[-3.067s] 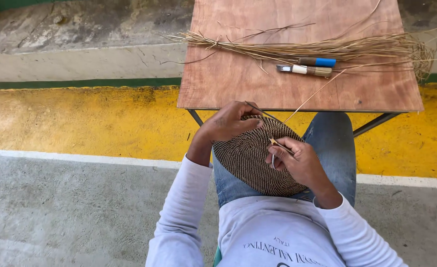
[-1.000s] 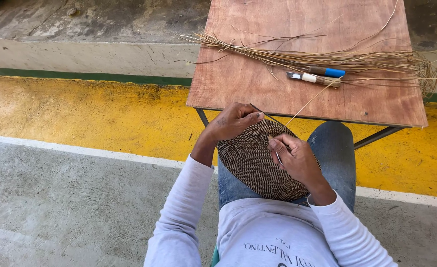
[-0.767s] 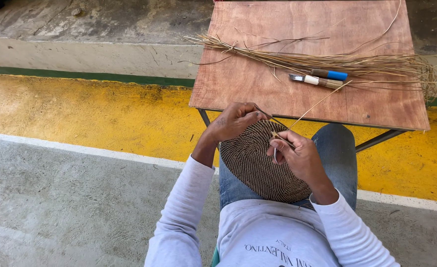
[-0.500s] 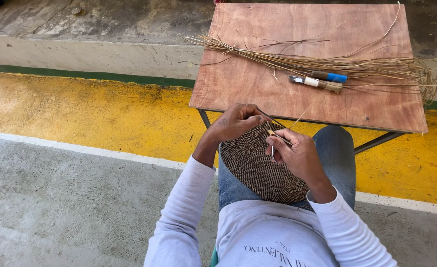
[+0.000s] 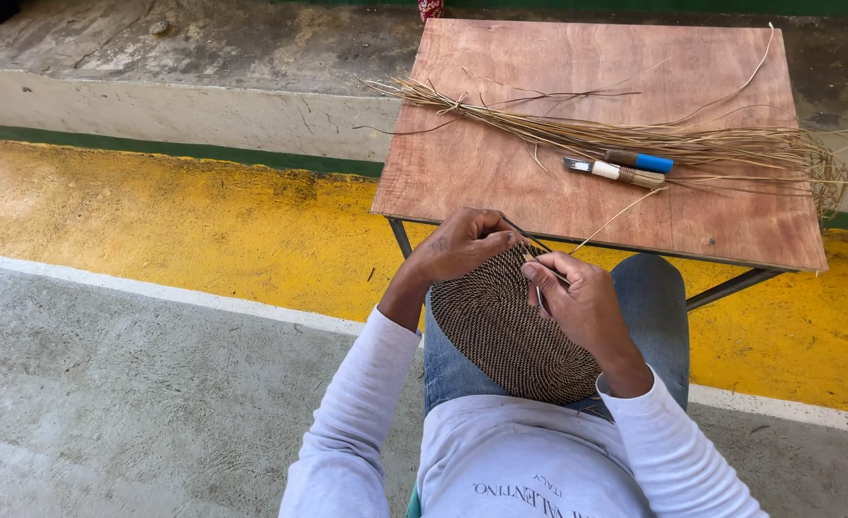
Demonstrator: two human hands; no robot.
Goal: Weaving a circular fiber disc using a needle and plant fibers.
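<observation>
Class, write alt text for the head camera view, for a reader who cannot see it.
A seated person's left hand grips the far rim of a round, dark woven disc on their lap, while the right hand pinches a thin fibre strand at its edge. Ahead, a wooden table holds a bundle of dried fibres and two small tools.

Outdoor weaving spot: concrete floor (image 5: 107, 403), fibre-strewn table (image 5: 501, 173).

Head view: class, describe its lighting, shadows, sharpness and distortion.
Head view: soft, even daylight, no glare; faint shadow beneath the wooden table; woven disc and both hands, left hand and right hand, sharp; table edges splay from wide-angle perspective.
</observation>
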